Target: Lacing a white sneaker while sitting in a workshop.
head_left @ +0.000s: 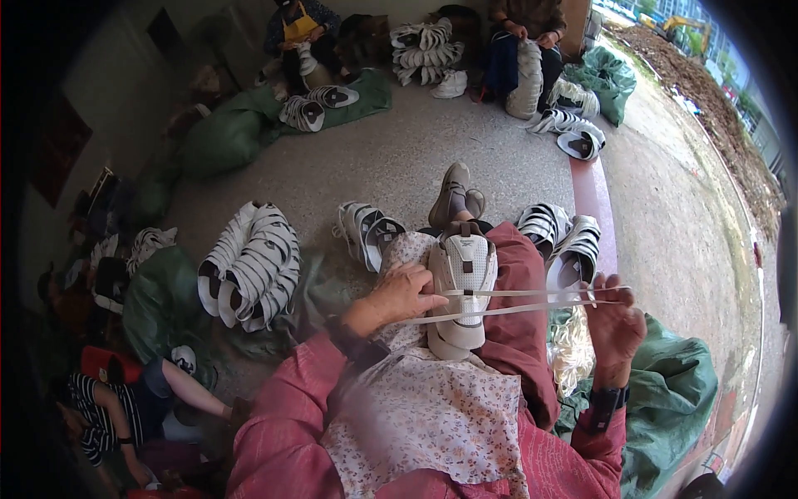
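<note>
A white and grey shoe [463,270] with a perforated upper lies on my lap, its heel toward me. A flat white shoelace [524,308] runs across it in two strands, stretched out to the right. My left hand [401,293] is closed at the shoe's left side, its thumb by the upper and the lace passing at its fingers. Well to the right of the shoe, my right hand [617,326] pinches the lace between raised fingers. A flowered apron [424,416] covers my lap beneath the shoe.
A bundle of loose white laces [572,351] hangs beside a green sack [669,399] at my right. Stacked shoe uppers [253,262] stand on the floor at left, with further shoes [573,249] ahead right. Other people [528,50] sit across from me and at lower left.
</note>
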`<state>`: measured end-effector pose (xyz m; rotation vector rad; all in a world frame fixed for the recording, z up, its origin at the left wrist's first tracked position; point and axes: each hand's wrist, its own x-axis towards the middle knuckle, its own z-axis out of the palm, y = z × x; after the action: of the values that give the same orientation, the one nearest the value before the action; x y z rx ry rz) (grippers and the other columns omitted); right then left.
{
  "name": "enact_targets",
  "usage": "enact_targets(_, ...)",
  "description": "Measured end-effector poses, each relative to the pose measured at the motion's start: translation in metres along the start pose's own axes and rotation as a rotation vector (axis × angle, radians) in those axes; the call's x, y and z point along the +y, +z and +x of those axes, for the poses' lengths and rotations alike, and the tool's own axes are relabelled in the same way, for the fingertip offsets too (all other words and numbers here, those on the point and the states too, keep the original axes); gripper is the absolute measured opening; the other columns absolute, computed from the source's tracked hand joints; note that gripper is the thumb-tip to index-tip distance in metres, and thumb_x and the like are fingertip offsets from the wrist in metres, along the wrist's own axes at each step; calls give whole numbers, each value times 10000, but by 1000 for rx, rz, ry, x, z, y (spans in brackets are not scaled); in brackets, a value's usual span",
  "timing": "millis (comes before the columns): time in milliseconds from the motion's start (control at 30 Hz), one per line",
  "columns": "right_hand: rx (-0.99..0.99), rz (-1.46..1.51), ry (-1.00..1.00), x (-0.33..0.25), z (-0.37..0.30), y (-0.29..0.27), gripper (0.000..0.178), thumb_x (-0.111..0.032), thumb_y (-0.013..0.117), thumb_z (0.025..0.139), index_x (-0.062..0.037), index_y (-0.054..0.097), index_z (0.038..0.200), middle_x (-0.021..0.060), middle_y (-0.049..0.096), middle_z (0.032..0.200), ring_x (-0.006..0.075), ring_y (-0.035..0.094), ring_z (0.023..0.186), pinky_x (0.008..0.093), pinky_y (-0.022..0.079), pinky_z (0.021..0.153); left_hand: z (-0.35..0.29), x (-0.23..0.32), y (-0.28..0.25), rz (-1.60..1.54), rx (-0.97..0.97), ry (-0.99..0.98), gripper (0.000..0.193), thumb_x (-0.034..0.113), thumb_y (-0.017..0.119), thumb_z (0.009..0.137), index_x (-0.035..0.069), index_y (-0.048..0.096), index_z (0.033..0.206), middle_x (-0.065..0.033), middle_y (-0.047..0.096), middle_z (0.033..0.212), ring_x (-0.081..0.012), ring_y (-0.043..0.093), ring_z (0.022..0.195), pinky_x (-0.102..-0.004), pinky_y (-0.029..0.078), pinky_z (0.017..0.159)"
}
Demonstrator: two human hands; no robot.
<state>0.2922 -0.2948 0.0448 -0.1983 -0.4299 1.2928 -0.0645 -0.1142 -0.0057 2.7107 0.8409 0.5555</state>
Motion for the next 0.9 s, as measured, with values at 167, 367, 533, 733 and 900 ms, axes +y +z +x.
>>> enact_targets(167, 19, 289, -407, -117, -40, -16, 227, 47, 546, 862, -25, 606, 1068, 43, 574, 1023, 235, 522, 1090, 485, 304, 1141, -8, 6, -27, -731, -449, -365, 402, 393, 608, 992, 56, 614, 774, 8, 536, 645, -111, 494, 595, -268, 417, 587)
enact_targets(367, 302, 68, -511, -209, -102, -121, 284, -105, 524, 976, 6, 615, 1221, 122, 643, 1188, 269, 574, 1135, 495, 346, 1114, -74, -49, -70, -1981, 246, -509, 416, 366, 484, 1058, 106, 525, 736, 42, 351, 576, -77, 313, 484, -251, 276, 472)
enact_targets(533, 416, 34, -386, -196, -124, -202, 319, -158, 513, 1018, 5, 605, 1276, 119, 676, 1209, 258, 616, 1117, 473, 401, 1083, -181, -139, -109, -2057, 979, -479, 301, 307, 457, 1069, 69, 639, 1102, 49, 352, 604, -74, 303, 475, -245, 295, 469)
enact_targets(733, 768, -31, -342, -177, -107, -260, 317, -3, 570, 974, 45, 567, 1288, 158, 674, 1045, 240, 659, 924, 355, 551, 898, -327, -192, -166, -1831, 1231, -518, 304, 284, 486, 1058, 74, 610, 1240, 45, 392, 650, -87, 357, 533, -269, 320, 499)
enact_targets(900, 875, -56, -363, -193, -114, -286, 266, 10, 593, 959, 51, 593, 1221, 122, 653, 979, 240, 624, 819, 335, 569, 795, -377, -202, -166, -1395, 1649, -975, 327, 371, 564, 1015, 152, 616, 1253, 56, 547, 801, -97, 530, 711, -285, 464, 670)
